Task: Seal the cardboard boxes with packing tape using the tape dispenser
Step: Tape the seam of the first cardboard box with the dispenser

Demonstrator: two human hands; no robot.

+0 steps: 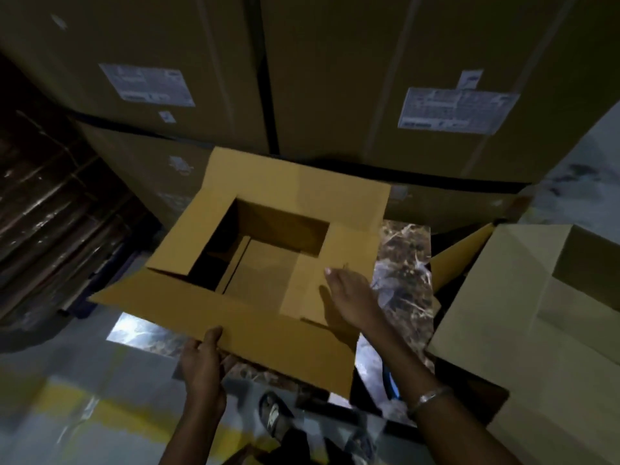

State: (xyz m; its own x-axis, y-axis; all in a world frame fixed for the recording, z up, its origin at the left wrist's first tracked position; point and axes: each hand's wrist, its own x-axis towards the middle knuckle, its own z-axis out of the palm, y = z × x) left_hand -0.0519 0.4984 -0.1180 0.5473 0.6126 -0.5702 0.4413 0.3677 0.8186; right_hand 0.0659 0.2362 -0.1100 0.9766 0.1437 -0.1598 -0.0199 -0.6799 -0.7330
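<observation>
One open brown cardboard box (268,236): left hand (203,360) gripped its near flap; right hand (349,290), fingers straight, pressed another flap.

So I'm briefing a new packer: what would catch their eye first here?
The open cardboard box at centre, flaps spread. The left hand grips its near flap, the right hand lies flat on the right flap. Behind rise tall stacked cartons with white labels.
</observation>
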